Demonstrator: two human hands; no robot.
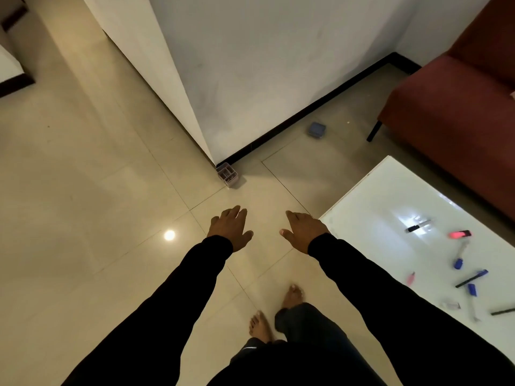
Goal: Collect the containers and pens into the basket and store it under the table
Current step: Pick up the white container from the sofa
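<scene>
Small divided container point(227, 174): on floor at wall corner, upright | lies straight ahead of both hands, left hand point(230, 228) nearer | left hand open, empty | right hand point(303, 231) open, empty | blue container point(316, 129) farther right by baseboard | pens point(471, 278) scattered on white table point(362, 218), right.

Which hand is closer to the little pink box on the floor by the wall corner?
Left. The left hand hovers open just below the pink box, almost in line with it. The right hand, also open, is farther off to the box's right, nearer the white table.
</scene>
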